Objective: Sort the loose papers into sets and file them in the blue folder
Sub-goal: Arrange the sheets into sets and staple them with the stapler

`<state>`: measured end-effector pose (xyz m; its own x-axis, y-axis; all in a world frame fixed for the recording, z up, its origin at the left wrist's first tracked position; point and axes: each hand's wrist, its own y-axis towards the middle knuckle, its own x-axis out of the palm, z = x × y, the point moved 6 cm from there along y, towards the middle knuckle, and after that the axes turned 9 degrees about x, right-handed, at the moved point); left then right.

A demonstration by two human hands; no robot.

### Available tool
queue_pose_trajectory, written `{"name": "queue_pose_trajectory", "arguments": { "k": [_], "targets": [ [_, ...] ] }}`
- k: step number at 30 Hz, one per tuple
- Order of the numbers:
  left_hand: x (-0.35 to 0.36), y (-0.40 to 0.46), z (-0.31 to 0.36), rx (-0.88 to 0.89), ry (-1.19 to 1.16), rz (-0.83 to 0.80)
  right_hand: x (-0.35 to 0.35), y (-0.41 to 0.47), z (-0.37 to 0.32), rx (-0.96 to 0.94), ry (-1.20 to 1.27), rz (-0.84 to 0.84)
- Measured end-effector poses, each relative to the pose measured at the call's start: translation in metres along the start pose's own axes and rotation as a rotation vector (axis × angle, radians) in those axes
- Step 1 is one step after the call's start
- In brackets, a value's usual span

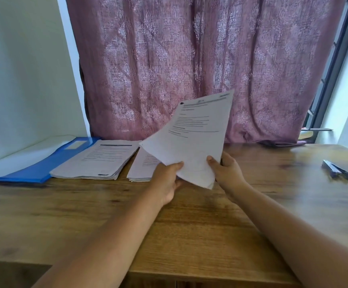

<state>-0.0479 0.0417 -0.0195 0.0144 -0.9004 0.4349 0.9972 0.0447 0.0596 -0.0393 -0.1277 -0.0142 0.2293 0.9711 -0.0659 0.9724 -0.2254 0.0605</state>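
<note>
Wooden desk with a warm grain filled most of the view, backed by a mauve patterned curtain hanging right down to the far edge, with a pale wall off at 10 o'clock.

Both hands were up on a sheaf of papers near the middle of the view, lifted clear of the desk and tilted so the printed side faced the camera. White sheets, black lines of text, a heavier dark bar across the header, and the lower corners fanned out a bit so you could tell it was several pages, not one. The left hand gripped the bottom left edge with the thumb curled over the front. The right hand pinched the bottom right edge the same way, thumb on top, fingers tucked behind.

Off at 9 o'clock the blue folder lay open and flat, with a clear inner pocket and a label window. Touching its right edge sat a thick stack of printed pages, edges slightly ragged. Just beside that, a thinner pile sat partly hidden behind the left hand and the raised sheaf.

Way over at 3 o'clock, well apart from everything, was a dark stapler.
</note>
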Motion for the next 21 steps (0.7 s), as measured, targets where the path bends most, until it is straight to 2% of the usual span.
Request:
{"name": "queue_pose_trajectory", "arguments": {
  "k": [2,5,8,11,14,17,21],
  "targets": [
    [-0.013,0.007,0.009,0.034,0.002,0.066,-0.002,0.003,-0.002,0.021,0.108,-0.03],
    [-0.021,0.005,0.028,0.12,0.203,0.024,-0.026,0.011,-0.009,0.037,0.425,-0.057],
    [-0.028,0.002,0.043,0.164,0.342,0.062,-0.069,0.021,-0.007,0.063,0.607,0.089],
    [-0.038,-0.002,0.053,0.187,0.508,0.083,-0.104,0.024,-0.004,0.092,0.472,0.182],
    [-0.044,-0.01,0.061,0.206,0.633,0.075,-0.106,0.016,-0.005,0.103,0.228,0.048],
    [-0.04,-0.02,0.076,0.378,0.672,0.086,-0.091,0.002,-0.004,0.08,0.099,-0.068],
    [-0.026,-0.039,0.093,0.63,0.768,0.096,-0.084,-0.028,-0.024,-0.095,-0.043,0.167]
  ]
}}
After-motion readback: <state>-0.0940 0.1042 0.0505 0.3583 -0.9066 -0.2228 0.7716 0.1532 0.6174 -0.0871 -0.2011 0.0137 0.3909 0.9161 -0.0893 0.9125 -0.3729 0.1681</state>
